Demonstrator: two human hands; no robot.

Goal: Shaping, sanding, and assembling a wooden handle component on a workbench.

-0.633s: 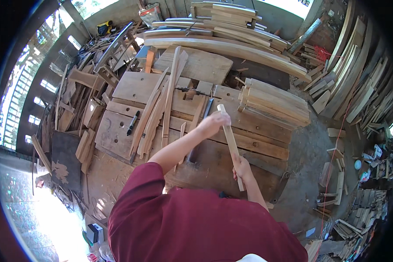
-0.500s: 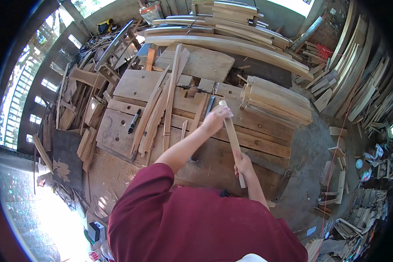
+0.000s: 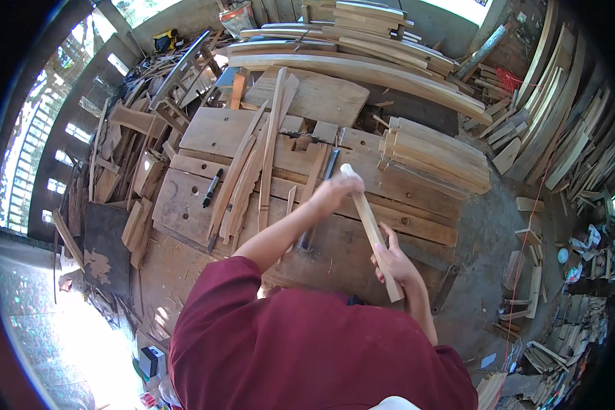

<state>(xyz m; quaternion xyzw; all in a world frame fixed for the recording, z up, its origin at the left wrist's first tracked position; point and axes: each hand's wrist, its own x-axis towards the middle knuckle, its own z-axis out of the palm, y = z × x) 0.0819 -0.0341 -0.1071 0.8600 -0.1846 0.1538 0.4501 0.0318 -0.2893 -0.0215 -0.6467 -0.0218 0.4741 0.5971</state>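
Note:
My left hand (image 3: 336, 191) is closed on the upper end of a pale, narrow wooden piece (image 3: 370, 222), which slants across the bench in front of me. My right hand (image 3: 395, 262) holds it nearer the lower end, with the index finger raised and the other fingers around its sides. Beneath is a worn wooden workbench (image 3: 178, 201) with holes and slots. Loose strips (image 3: 272, 150) lie left of my hands, beside a black pen-like object (image 3: 212, 188). A long blue-grey bar (image 3: 331, 164) lies just behind my left hand, and a stack of pale boards (image 3: 434, 154) sits beyond, to the right.
Long boards (image 3: 362, 68) are stacked along the back. Offcuts (image 3: 147, 171) crowd the left side near a dark panel (image 3: 106, 249). Many planks (image 3: 567, 123) lean at the right, where a red cord (image 3: 547, 178) runs down past scrap wood (image 3: 529, 287) on the floor.
The wooden piece's lower end has swung to the right. My right hand has moved right and up, its fingers looser with the index finger lifted; my left hand has stayed near the top end.

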